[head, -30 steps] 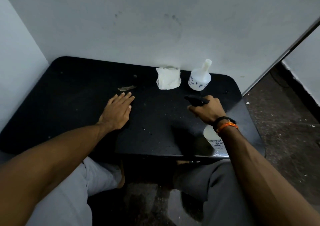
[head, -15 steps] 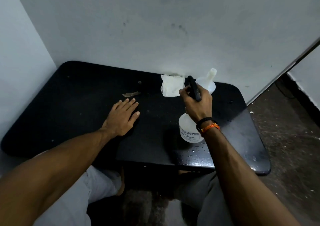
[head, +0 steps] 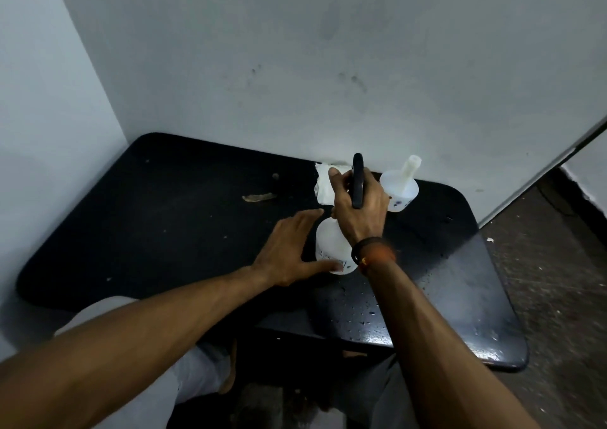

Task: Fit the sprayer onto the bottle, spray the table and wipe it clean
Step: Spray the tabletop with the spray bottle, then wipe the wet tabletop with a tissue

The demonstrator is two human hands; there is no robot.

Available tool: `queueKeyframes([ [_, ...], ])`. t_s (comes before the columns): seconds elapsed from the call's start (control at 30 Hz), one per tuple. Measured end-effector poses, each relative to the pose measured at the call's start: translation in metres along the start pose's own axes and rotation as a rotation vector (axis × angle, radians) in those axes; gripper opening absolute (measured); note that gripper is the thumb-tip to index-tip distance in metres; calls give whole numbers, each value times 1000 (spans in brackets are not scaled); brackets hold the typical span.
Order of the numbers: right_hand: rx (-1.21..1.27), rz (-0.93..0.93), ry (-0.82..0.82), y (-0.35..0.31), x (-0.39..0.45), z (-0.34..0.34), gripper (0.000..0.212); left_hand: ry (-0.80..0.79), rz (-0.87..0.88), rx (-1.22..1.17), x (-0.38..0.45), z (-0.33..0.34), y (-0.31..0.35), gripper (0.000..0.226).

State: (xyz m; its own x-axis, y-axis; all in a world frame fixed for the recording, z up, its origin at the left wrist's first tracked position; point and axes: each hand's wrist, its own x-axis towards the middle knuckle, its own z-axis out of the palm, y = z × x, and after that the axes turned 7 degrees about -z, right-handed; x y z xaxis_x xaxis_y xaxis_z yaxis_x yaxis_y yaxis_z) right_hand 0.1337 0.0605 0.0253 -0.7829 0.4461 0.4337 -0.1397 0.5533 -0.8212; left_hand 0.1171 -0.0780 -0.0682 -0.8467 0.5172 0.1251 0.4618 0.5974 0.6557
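Observation:
A white spray bottle [head: 330,244] with a black sprayer head [head: 357,178] is over the black table [head: 164,224], near its middle. My right hand [head: 359,208] grips the sprayer head and bottle neck from above. My left hand [head: 290,248] is beside the bottle on its left, fingers straight, thumb touching the bottle's base. A folded white cloth [head: 325,185] lies at the table's back edge by the wall, partly hidden behind my right hand.
A second white bottle [head: 400,188] with a bare narrow neck stands at the back right by the wall. A small brown scrap [head: 258,197] lies left of the cloth. Water droplets speckle the table's right front part [head: 427,313]. Floor lies to the right.
My right hand carried the spray bottle from the table's right front toward the middle. My left hand left its flat rest on the table and moved right to the bottle's side.

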Motion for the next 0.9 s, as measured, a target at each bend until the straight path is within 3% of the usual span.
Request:
queueKeyframes([
  [0.1, 38, -8, 41, -3, -1, 6, 33, 20, -56, -50, 4, 9, 13, 116],
  [0.3, 28, -30, -1, -4, -5, 13, 38, 25, -122, -91, 18, 7, 19, 104],
  [0.43, -193, -89, -210, 2, 1, 8, 74, 61, -191, -110, 30, 1, 7, 104],
  [0.5, -220, -36, -347, 8, 4, 3, 96, 101, -213, -131, 35, -4, -2, 97],
  [0.57, -222, 6, -425, 16, 7, -3, 105, 139, -243, -118, 42, -9, -11, 96],
  [0.9, -459, 105, -588, 62, 17, -22, 60, 253, -349, -100, 75, -34, -54, 94],
])
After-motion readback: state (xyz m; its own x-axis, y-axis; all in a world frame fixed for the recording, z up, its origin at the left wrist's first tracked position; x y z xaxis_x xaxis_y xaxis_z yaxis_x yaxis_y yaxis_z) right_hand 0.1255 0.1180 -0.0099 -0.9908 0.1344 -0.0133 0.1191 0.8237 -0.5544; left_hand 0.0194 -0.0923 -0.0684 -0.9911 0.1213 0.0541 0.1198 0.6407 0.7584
